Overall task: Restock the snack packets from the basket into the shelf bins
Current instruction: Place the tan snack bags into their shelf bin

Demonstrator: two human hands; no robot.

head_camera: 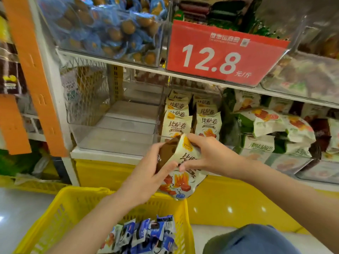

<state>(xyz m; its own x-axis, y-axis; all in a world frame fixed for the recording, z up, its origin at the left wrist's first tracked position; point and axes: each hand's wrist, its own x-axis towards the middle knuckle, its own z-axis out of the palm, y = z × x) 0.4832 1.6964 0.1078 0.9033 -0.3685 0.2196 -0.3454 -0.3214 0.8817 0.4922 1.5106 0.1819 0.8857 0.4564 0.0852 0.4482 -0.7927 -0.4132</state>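
Observation:
A cream and brown snack packet [180,173] hangs in front of the lower shelf, held by both hands. My left hand [146,177] grips its brown left side from below. My right hand [205,154] pinches its top and right side. Just behind them stands a clear bin [163,139] with rows of the same cream packets [190,118] standing upright. Left of it is a clear bin [113,129] with nothing inside. Below my arms sits the yellow basket [77,200], with several blue and white snack packets [146,235] in its bottom.
A red price card [223,54] reading 12.8 hangs from the upper shelf. Above left is a bin of blue egg packets [110,24]. Green and white packets [275,125] fill the bin at right. An orange upright [34,70] runs along the left. A blue-clad knee [253,239] is at bottom right.

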